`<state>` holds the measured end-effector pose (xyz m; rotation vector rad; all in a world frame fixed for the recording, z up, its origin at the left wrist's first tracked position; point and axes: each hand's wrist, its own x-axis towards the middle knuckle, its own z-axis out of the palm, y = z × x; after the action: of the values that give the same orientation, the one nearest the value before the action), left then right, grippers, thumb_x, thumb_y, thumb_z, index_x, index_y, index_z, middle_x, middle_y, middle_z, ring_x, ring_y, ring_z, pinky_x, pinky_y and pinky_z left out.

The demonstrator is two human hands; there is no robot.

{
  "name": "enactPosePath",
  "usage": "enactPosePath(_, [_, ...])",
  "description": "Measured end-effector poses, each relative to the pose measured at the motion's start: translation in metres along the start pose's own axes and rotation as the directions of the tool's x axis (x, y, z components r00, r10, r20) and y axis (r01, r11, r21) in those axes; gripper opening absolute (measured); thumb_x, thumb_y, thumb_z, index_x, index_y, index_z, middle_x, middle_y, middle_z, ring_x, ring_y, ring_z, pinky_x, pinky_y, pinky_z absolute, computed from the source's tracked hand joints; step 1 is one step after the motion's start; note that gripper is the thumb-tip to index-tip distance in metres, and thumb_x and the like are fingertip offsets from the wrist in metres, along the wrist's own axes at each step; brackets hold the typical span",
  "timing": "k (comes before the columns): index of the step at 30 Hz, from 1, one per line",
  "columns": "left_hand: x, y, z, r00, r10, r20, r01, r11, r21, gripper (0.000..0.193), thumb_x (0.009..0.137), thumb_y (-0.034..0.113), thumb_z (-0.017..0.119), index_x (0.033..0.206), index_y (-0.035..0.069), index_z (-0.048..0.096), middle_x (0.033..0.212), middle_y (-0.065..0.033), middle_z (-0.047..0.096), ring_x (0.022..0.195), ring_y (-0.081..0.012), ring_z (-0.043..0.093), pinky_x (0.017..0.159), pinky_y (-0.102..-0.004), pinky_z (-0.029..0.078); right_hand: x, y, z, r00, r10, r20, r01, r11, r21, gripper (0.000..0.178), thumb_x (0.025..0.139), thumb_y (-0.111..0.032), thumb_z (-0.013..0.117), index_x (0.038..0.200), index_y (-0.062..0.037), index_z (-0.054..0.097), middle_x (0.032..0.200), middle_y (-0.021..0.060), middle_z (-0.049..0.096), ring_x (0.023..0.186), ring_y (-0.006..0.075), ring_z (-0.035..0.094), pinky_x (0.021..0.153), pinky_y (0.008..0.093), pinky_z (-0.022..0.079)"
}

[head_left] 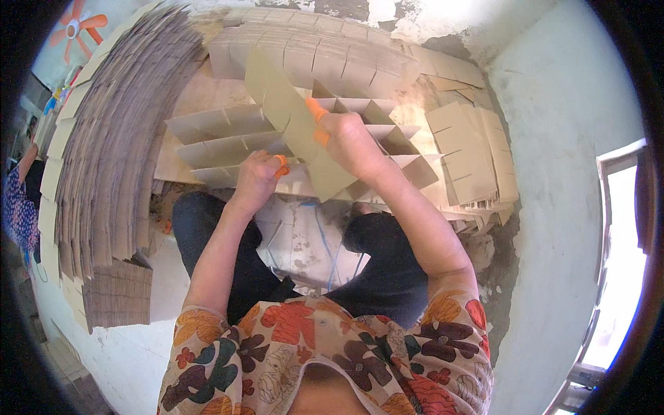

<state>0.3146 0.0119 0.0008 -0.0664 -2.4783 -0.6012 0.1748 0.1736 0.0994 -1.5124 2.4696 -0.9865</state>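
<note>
My right hand (pixel 349 142), with orange covers on its fingers, grips a cardboard divider strip (pixel 266 86). This slotted strip stands tilted across a partly assembled cardboard partition grid (pixel 228 146), whose long strips run left to right. On the right side of the grid, short cross strips (pixel 418 171) stand in the long ones and form open cells. My left hand (pixel 256 176), also with orange finger covers, is closed at the nearest long strip (pixel 214 178). Its fingertips are partly hidden, and the held strip hides the middle of the grid.
Tall stacked cardboard strips (pixel 114 152) line the left. More slotted strips (pixel 297 59) lie at the back, and a pile of flat pieces (pixel 460 149) sits on the right beside the wall (pixel 553 159). My bent legs (pixel 391 266) frame the near side. An orange fan (pixel 72 29) is far left.
</note>
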Motion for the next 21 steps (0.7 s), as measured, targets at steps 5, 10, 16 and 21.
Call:
enactPosePath(5, [0.001,-0.002,0.004,1.000,0.011,0.005,-0.011,1.000,-0.024,0.017,0.068,0.011,0.076,0.078,0.006,0.063,0.068,-0.0125,0.056,0.066,-0.0309,0.057,0.059,-0.0409,0.047,0.000,0.018,0.039,0.986,-0.146,0.082,0.159,0.969,-0.187,0.013,0.071,0.001,0.063,0.084,0.0030,0.063,0.082,0.0229,0.064,0.079,0.0391,0.064,0.068,0.0455,0.052])
enactPosePath(10, [0.003,0.000,-0.001,1.000,-0.022,0.021,0.021,1.000,0.023,0.017,0.068,0.010,0.076,0.078,0.004,0.064,0.068,-0.0125,0.056,0.068,-0.0313,0.057,0.061,-0.0413,0.047,0.009,-0.003,0.018,0.984,-0.047,0.169,0.097,0.949,-0.300,0.015,0.076,-0.003,0.061,0.089,0.0038,0.062,0.084,0.0208,0.064,0.080,0.0364,0.065,0.067,0.0452,0.053])
enactPosePath(16, [0.006,-0.003,0.008,0.997,-0.029,0.077,0.028,1.000,0.006,0.017,0.069,0.010,0.076,0.081,0.005,0.066,0.071,-0.0126,0.059,0.070,-0.0314,0.058,0.061,-0.0412,0.047,0.005,0.014,0.051,0.972,-0.094,0.214,0.158,0.940,-0.301,0.013,0.078,-0.005,0.060,0.090,0.0005,0.062,0.084,0.0204,0.064,0.082,0.0358,0.065,0.067,0.0443,0.054])
enactPosePath(21, [0.008,0.004,0.001,0.993,-0.066,0.100,0.064,0.998,0.017,0.025,0.070,0.013,0.077,0.091,0.006,0.067,0.082,-0.0131,0.062,0.080,-0.0318,0.060,0.068,-0.0400,0.049,0.000,0.014,0.021,0.974,-0.090,0.206,0.155,0.932,-0.326,0.016,0.079,-0.007,0.060,0.094,-0.0036,0.061,0.086,0.0169,0.065,0.086,0.0359,0.064,0.071,0.0453,0.053])
